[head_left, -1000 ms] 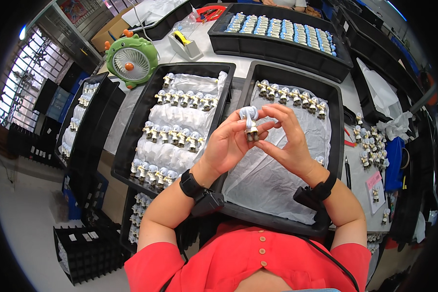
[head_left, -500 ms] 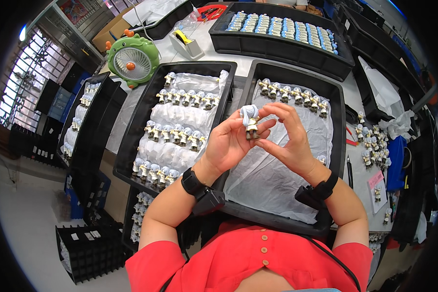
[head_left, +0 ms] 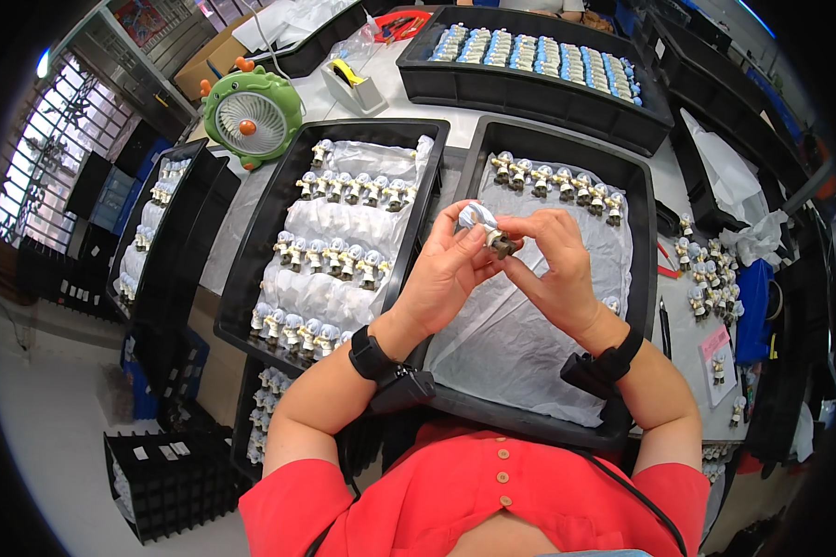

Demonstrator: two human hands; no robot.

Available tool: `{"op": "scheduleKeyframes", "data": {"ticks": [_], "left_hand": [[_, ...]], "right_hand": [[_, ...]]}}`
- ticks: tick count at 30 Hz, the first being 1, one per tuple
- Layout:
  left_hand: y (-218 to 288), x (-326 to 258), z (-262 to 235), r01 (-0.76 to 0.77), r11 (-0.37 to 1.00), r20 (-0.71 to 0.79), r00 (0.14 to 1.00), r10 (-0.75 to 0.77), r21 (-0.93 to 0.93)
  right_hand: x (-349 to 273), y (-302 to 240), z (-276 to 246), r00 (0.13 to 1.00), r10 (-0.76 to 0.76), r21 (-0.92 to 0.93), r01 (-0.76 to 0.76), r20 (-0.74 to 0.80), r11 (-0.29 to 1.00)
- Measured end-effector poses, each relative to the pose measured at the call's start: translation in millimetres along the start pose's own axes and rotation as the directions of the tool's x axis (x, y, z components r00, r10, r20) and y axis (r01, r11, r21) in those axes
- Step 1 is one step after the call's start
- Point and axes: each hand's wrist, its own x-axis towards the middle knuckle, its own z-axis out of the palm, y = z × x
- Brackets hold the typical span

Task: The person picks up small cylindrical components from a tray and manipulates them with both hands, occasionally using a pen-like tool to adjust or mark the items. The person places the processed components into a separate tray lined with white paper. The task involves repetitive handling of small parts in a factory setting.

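Both hands hold one small figurine with a pale grey head and brown base, raised over the right black tray. My left hand cups it from the left, thumb and fingers around the head. My right hand pinches its brown base from the right. A row of like figurines stands along the far side of that tray on white plastic sheet. The left black tray holds three rows of the same figurines.
A green round fan and a tape dispenser stand behind the left tray. A far tray holds blue-white packets. More figurines lie loose at the right. Stacked black trays and a crate sit at my left.
The hands and the figurine stay in nearly the same place; the fingers have shifted slightly around it.
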Motion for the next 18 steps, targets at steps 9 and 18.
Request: {"op": "scheduleKeyframes", "data": {"ticks": [9,18], "left_hand": [[-0.4,1.3,-5.2,-0.050,0.996,-0.030,0.998,0.052,0.068],[-0.4,-0.3,-4.8,-0.054,0.997,-0.001,0.999,0.054,0.050]], "right_hand": [[-1.2,0.2,0.0,0.996,0.093,0.119,-0.093,0.008,0.989],[-1.8,-4.5,-0.7,0.997,0.081,0.191,-0.082,0.013,0.978]]}}
